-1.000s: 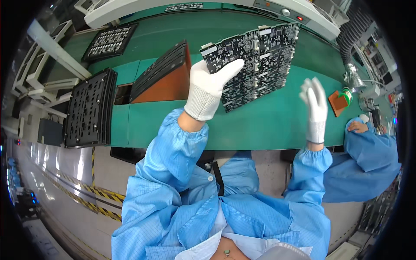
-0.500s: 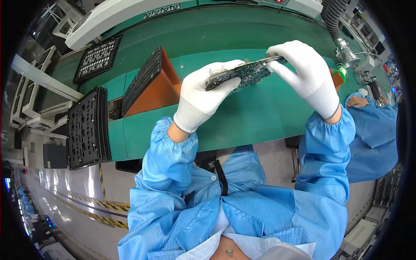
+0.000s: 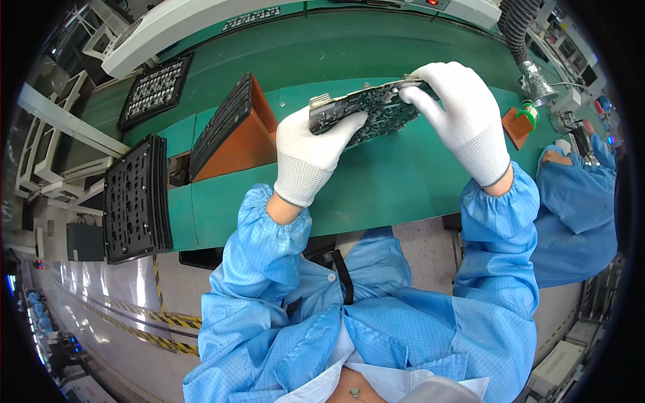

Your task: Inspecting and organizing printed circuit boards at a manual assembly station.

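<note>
A dark circuit board, crowded with small parts, is held up above the green bench by its two ends. My left hand, in a white glove, is closed on the left end with the thumb across the face toward me. Gloved in white too, my right hand grips the right end, its thumb on the near face and its other fingers along the top edge. Pale metal connectors stick up at the board's upper left corner. The side turned away from me is hidden.
Left of my hands, a black slotted tray leans on an orange stand. More black trays stand at the bench's left edge. A filled black tray lies farther back. At right are an orange holder, a green-rimmed spool and a co-worker's blue sleeve.
The board has tilted so that more of its face shows toward me. My right hand has moved a little left with it. The filled tray at back left has shifted slightly right.
</note>
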`<state>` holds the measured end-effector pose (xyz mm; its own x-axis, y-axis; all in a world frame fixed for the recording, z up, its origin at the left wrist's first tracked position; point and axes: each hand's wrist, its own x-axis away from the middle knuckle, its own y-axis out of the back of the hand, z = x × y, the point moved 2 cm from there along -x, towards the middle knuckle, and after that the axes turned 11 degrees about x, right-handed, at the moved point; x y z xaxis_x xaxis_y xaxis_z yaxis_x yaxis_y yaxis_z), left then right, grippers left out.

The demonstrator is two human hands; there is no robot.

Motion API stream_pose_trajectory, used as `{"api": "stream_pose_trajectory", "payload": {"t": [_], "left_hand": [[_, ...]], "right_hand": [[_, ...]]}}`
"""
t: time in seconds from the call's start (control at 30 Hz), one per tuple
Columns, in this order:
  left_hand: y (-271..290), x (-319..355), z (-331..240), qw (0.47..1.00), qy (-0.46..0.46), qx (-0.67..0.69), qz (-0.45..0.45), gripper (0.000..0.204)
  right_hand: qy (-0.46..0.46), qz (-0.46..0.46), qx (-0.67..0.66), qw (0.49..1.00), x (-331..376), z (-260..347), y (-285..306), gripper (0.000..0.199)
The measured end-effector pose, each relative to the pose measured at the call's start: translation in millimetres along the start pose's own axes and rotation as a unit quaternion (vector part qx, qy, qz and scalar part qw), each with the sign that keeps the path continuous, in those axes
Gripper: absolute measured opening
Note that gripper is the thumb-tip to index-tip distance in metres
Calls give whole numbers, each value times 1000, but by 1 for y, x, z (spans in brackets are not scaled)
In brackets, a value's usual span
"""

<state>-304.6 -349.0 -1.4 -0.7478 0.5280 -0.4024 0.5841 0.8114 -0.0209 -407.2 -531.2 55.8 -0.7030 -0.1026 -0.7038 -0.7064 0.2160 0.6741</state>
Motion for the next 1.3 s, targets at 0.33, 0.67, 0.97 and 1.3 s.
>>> {"api": "stream_pose_trajectory", "payload": {"t": [0.33, 0.67, 0.97, 1.3], "left_hand": [[-28, -14, 1, 990, -104, 39, -91, 21], [-1, -26, 63, 862, 225, 443, -99, 23], [1, -18, 146, 810, 292, 506, -61, 28], [5, -21, 144, 774, 284, 559, -91, 21]], "right_hand": [[-127, -17, 93, 987, -15, -27, -14, 23], [-514, -47, -416, 749, 61, -217, -132, 34], [-625, -133, -661, 393, 57, -200, -262, 33], [-574, 2, -361, 735, 48, -152, -231, 66]]}}
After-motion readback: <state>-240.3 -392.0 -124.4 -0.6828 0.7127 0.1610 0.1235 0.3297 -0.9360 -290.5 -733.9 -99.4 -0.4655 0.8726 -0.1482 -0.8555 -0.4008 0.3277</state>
